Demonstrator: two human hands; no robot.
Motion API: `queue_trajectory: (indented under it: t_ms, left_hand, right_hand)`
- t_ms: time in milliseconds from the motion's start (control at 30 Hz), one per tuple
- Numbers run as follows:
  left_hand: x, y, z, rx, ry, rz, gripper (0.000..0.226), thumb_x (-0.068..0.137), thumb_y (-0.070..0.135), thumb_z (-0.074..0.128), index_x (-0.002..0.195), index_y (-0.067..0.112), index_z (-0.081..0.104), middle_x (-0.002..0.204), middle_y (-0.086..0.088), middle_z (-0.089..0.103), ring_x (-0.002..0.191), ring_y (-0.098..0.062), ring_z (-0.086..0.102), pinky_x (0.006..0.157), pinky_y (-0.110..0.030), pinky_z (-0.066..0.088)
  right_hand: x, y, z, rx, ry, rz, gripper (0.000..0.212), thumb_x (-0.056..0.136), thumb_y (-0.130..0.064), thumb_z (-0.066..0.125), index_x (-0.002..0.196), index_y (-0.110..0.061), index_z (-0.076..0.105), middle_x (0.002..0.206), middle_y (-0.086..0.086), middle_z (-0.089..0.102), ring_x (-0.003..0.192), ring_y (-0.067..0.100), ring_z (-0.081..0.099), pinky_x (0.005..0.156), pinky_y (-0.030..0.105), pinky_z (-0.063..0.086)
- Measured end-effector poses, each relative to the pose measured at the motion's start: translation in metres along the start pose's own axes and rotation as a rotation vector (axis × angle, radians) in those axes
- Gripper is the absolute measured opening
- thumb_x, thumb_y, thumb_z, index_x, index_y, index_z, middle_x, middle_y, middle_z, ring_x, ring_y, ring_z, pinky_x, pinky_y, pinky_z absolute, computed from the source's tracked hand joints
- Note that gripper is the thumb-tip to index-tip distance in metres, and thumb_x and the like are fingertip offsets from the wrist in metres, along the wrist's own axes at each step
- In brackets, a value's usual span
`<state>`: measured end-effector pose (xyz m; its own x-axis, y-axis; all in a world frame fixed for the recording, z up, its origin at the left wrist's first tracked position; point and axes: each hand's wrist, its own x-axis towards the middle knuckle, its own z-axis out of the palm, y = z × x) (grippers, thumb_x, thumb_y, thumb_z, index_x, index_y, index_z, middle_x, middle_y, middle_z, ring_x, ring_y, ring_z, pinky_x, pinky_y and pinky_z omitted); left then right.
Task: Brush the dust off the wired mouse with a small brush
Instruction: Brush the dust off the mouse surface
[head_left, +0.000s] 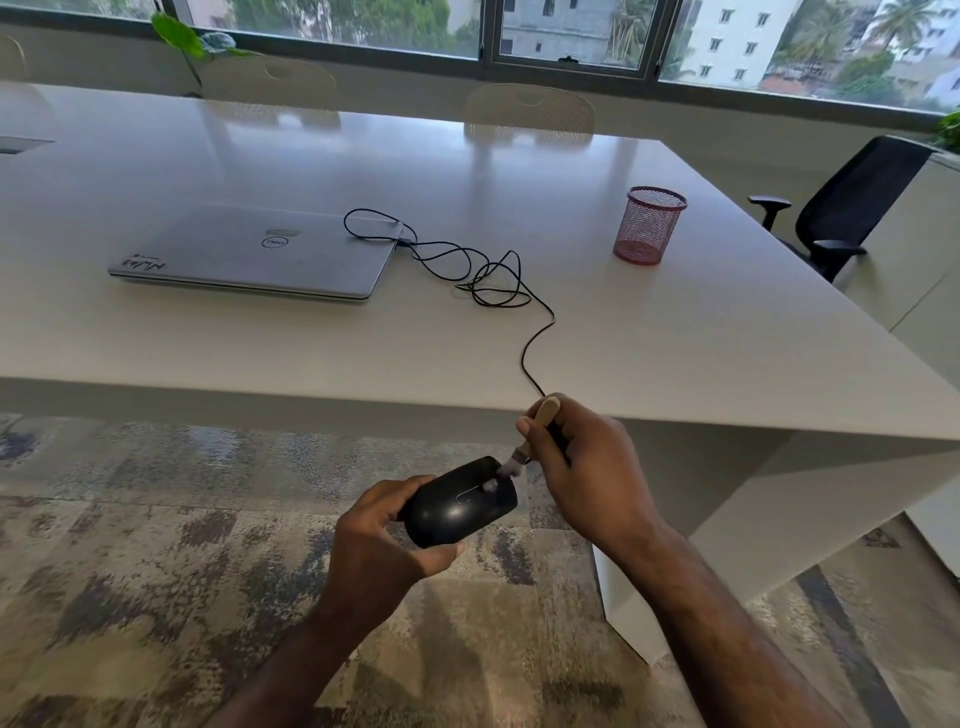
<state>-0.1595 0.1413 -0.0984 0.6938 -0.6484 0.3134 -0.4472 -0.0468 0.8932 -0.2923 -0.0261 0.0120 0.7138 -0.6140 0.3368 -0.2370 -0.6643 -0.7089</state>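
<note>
Brush (537, 434) bristles seemingly on held mouse (460, 501)

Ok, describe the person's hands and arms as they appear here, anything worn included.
Both forearms are bare up to the frame's bottom edge: no sleeves, watch or bracelet visible. The left hand and right hand wear no gloves, and no rings show on the visible fingers.

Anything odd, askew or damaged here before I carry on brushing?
Nothing looks damaged or spilled. The left hand holds the mouse off the table's edge over the carpet, the right hand has the brush on its front. Only the cable lies in loose tangled loops beside the closed laptop.
</note>
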Motion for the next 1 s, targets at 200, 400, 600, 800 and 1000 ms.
queue_trajectory:
  t_ms: [200,400,600,800,1000]
  left_hand:
    - [0.001,0.002,0.000,0.024,-0.010,0.007,0.078,0.048,0.007,0.097,0.106,0.047,0.065,0.105,0.023,0.064,0.097,-0.006,0.062,0.077,-0.009,0.046]
    - [0.001,0.001,-0.001,0.026,-0.001,-0.001,0.077,0.047,0.008,0.097,0.105,0.048,0.065,0.104,0.023,0.064,0.096,-0.005,0.062,0.076,-0.008,0.046]
    - [0.002,0.000,0.000,0.019,-0.001,-0.002,0.076,0.047,0.008,0.097,0.104,0.048,0.066,0.103,0.023,0.065,0.095,-0.004,0.062,0.075,-0.008,0.046]
    - [0.003,0.001,-0.003,0.013,0.010,0.004,0.079,0.047,0.007,0.097,0.101,0.055,0.066,0.101,0.022,0.065,0.096,-0.003,0.063,0.074,-0.006,0.046]
    - [0.002,0.001,-0.004,0.022,0.011,0.003,0.077,0.048,0.009,0.097,0.102,0.055,0.066,0.103,0.023,0.065,0.098,-0.004,0.063,0.076,-0.007,0.047]
  right_hand:
    - [-0.002,-0.003,0.003,0.237,0.016,0.039,0.018,0.101,-0.029,0.062,0.083,-0.023,0.062,0.070,0.004,0.071,0.061,0.026,0.066,0.061,0.052,0.057]
    - [-0.003,0.006,0.004,0.119,0.006,0.043,0.019,0.101,-0.031,0.060,0.086,-0.018,0.063,0.071,0.008,0.070,0.064,0.031,0.066,0.062,0.051,0.056]
    - [-0.005,0.004,0.001,0.275,0.092,-0.001,0.016,0.100,-0.029,0.062,0.087,-0.021,0.064,0.071,0.006,0.070,0.063,0.031,0.065,0.061,0.054,0.055]
    - [-0.018,0.014,0.004,0.210,-0.022,-0.094,0.011,0.098,-0.020,0.059,0.089,-0.024,0.064,0.072,-0.008,0.063,0.060,0.015,0.058,0.056,0.043,0.052]
    - [-0.020,0.016,-0.004,0.262,0.014,-0.077,0.011,0.096,-0.017,0.060,0.087,-0.018,0.066,0.072,0.001,0.065,0.061,0.027,0.059,0.056,0.052,0.052]
